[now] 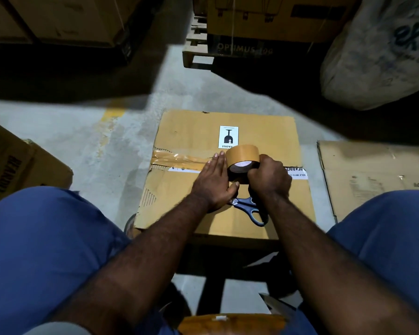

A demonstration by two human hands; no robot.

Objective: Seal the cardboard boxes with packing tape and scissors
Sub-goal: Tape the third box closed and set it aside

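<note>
A closed cardboard box (pixel 271 131) with a fragile label sits on the floor between my knees. A strip of brown tape (pixel 179 157) runs along its centre seam from the left edge. My left hand (pixel 214 181) lies flat with straight fingers, pressing the tape down at the seam. My right hand (pixel 269 176) grips a brown packing tape roll (pixel 243 155) standing on the seam just right of my left hand. Blue-handled scissors (pixel 252 210) lie on the box top below both hands, their blades partly hidden under my left hand.
Another cardboard box (pixel 15 160) stands at the left. A flattened carton (pixel 373 175) lies on the floor at the right. Stacked boxes on a wooden pallet (pixel 196 54) and a large white sack (pixel 377 56) stand beyond. My blue-trousered knees flank the box.
</note>
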